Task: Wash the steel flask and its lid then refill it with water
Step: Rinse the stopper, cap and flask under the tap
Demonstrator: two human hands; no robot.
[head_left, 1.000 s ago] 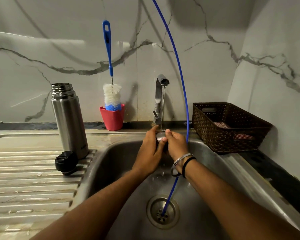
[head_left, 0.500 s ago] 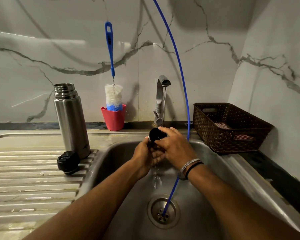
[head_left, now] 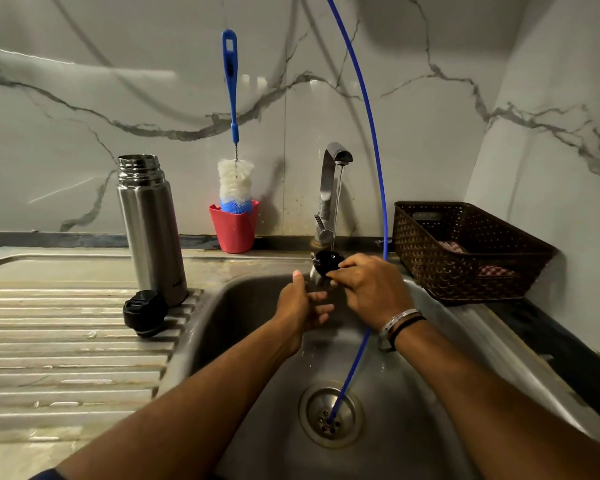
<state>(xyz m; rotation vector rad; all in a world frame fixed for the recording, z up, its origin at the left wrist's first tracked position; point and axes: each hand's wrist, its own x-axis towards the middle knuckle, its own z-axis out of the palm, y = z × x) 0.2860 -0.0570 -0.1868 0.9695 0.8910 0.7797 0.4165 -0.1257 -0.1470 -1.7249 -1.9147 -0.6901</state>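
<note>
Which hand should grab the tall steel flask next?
Probably the left hand: it is empty, and the steel flask stands on its side. The right hand holds a black cap under the tap.

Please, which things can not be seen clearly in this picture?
Head view only:
- Cup: mostly covered by right hand.
- Flask inside: mouth faces up, hidden by its wall.
- Flask logo: too small.
- Basket cloth: half hidden by its wall.

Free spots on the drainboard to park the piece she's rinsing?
Bare ribbed drainboard left of and in front of the black cap. Also the flat strip between steel flask and red cup. Crowded: under the tap, where the right hand holds the black piece; the left hand hovers open.
</note>
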